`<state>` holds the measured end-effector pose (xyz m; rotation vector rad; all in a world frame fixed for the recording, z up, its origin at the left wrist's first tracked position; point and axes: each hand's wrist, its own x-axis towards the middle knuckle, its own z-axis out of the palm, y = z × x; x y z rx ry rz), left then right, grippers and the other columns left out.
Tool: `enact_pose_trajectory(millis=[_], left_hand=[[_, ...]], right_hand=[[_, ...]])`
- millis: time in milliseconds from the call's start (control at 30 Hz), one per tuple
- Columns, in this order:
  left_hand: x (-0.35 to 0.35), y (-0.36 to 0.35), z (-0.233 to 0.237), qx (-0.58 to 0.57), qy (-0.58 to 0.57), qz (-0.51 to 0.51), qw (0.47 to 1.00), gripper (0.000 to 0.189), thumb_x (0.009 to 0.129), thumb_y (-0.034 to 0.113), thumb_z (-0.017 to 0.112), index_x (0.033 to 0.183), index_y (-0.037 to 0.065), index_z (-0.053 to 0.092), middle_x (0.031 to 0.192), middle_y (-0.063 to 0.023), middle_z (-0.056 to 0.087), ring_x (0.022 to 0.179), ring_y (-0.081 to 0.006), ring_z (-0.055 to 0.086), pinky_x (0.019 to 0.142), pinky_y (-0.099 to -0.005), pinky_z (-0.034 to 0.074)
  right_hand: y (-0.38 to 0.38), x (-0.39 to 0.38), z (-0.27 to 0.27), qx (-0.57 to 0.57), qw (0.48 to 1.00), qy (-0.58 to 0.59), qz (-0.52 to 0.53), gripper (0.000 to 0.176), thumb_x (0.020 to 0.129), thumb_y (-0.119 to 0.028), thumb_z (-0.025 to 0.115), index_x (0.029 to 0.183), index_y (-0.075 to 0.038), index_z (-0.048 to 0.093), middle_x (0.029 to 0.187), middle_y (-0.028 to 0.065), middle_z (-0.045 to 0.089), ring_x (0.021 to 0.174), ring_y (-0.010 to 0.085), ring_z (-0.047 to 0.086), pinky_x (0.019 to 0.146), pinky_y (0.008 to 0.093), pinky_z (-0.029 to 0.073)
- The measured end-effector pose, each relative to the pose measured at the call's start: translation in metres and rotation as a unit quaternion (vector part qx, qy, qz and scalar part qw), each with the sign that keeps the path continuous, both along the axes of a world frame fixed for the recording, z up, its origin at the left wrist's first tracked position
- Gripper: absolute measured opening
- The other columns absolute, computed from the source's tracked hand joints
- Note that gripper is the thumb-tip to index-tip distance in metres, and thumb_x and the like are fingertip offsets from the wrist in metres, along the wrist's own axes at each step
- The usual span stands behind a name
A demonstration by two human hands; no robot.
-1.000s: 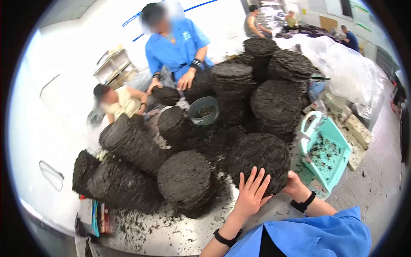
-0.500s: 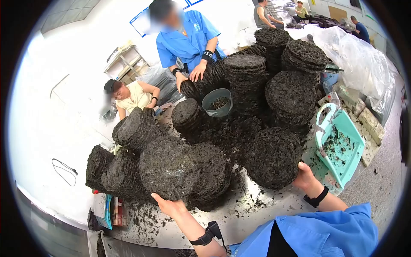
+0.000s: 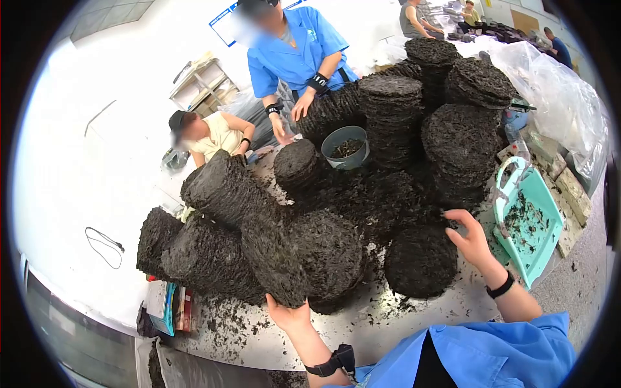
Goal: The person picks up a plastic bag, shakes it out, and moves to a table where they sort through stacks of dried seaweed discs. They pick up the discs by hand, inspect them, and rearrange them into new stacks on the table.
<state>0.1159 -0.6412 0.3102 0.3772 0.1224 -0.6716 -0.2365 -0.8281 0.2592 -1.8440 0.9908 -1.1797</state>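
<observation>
My left hand (image 3: 289,315) grips the lower edge of a round, dark dried seaweed cake (image 3: 272,258), which stands tilted on edge. Directly behind it to the right is a stack of similar cakes (image 3: 330,252). My right hand (image 3: 472,239) is open, thumb and fingers apart and curved. Its fingertips are at the upper right edge of another round seaweed cake (image 3: 420,262) lying low on the table (image 3: 362,336).
Tall seaweed stacks (image 3: 391,116) fill the table's far side around a grey bucket (image 3: 346,147) of scraps. A turquoise dustpan (image 3: 533,220) is at right, small boxes (image 3: 169,309) at left. A co-worker in blue (image 3: 301,52) stands opposite; another person (image 3: 217,136) sits left.
The seaweed cake in my left hand has turned from facing me to edge-on and moved right. My right hand has lifted from the right cake's side to its upper edge.
</observation>
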Motion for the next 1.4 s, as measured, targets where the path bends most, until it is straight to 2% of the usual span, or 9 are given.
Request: enact_pose_trajectory(millis=[67,200,367,667,867,1033,1200,1300,1400], left_hand=[[0.001,0.011,-0.010,-0.081,0.024,-0.037,0.996,0.048,0.102,0.030,0.027,0.143,0.006,0.035,0.147,-0.0151,0.037,0.135,-0.0387,0.035,0.110,-0.0614,0.027],[-0.008,0.014,-0.010,-0.064,0.035,-0.023,0.997,0.047,0.102,0.027,0.028,0.143,0.006,0.034,0.145,-0.0166,0.038,0.135,-0.0400,0.035,0.111,-0.0585,0.030],[-0.015,0.020,-0.010,-0.027,0.038,-0.011,0.999,0.046,0.103,0.028,0.027,0.142,0.006,0.035,0.143,-0.0160,0.040,0.133,-0.0368,0.037,0.111,-0.0576,0.031],[-0.009,0.019,-0.022,-0.035,0.040,-0.044,0.998,0.045,0.103,0.028,0.027,0.140,0.004,0.037,0.141,-0.0157,0.043,0.131,-0.0352,0.041,0.113,-0.0572,0.029],[-0.008,0.024,-0.026,-0.073,0.049,-0.057,0.994,0.044,0.103,0.029,0.028,0.137,0.004,0.040,0.141,-0.0151,0.043,0.131,-0.0326,0.041,0.113,-0.0575,0.029],[-0.014,0.022,-0.019,-0.042,0.046,-0.046,0.997,0.044,0.103,0.028,0.028,0.137,0.004,0.041,0.140,-0.0142,0.044,0.130,-0.0329,0.042,0.112,-0.0571,0.029],[-0.012,0.025,-0.029,-0.008,-0.001,-0.061,0.998,0.047,0.103,0.032,0.028,0.138,0.006,0.041,0.141,-0.0140,0.044,0.130,-0.0346,0.042,0.109,-0.0521,0.035],[-0.008,0.027,-0.035,-0.001,-0.009,-0.066,0.998,0.048,0.102,0.034,0.028,0.138,0.005,0.042,0.142,-0.0140,0.043,0.130,-0.0352,0.042,0.108,-0.0514,0.035],[-0.001,0.027,-0.042,-0.018,-0.004,-0.068,0.998,0.053,0.101,0.040,0.026,0.142,0.007,0.036,0.145,-0.0143,0.039,0.132,-0.0363,0.039,0.109,-0.0541,0.032]], right_hand=[[0.001,0.041,0.051,-0.103,0.987,-0.040,0.119,0.016,0.082,-0.008,0.065,0.097,-0.002,0.066,0.105,0.0130,0.065,0.101,0.0278,0.063,0.089,0.0364,0.049],[0.006,0.136,0.093,-0.180,0.939,0.000,0.292,0.009,0.081,-0.010,0.067,0.089,-0.005,0.068,0.089,0.0083,0.066,0.086,0.0267,0.065,0.078,0.0368,0.053],[-0.018,0.228,0.043,-0.257,0.928,0.124,0.239,0.009,0.074,-0.016,0.070,0.080,-0.008,0.071,0.083,0.0055,0.065,0.082,0.0265,0.064,0.073,0.0380,0.052],[-0.008,0.255,0.033,-0.222,0.918,0.282,0.166,0.011,0.077,-0.019,0.067,0.079,-0.008,0.069,0.086,0.0083,0.064,0.086,0.0267,0.063,0.076,0.0384,0.052],[-0.029,0.238,0.035,-0.022,0.953,0.091,0.288,0.017,0.083,-0.020,0.064,0.088,-0.004,0.067,0.092,0.0116,0.064,0.091,0.0316,0.062,0.079,0.0401,0.050],[-0.011,0.238,0.033,-0.173,0.953,0.123,0.217,0.009,0.080,-0.017,0.068,0.085,-0.010,0.069,0.085,0.0064,0.063,0.082,0.0253,0.064,0.072,0.0376,0.051],[-0.004,0.248,0.030,-0.223,0.948,0.125,0.192,0.009,0.079,-0.019,0.069,0.081,-0.011,0.068,0.082,0.0056,0.063,0.080,0.0251,0.064,0.072,0.0386,0.052],[-0.006,0.249,0.034,-0.225,0.930,0.223,0.186,0.010,0.081,-0.019,0.067,0.083,-0.009,0.068,0.085,0.0071,0.063,0.083,0.0275,0.064,0.074,0.0391,0.052],[-0.022,0.232,0.045,-0.201,0.905,0.222,0.302,0.014,0.086,-0.019,0.064,0.089,-0.006,0.066,0.090,0.0100,0.061,0.087,0.0291,0.062,0.077,0.0382,0.050]])
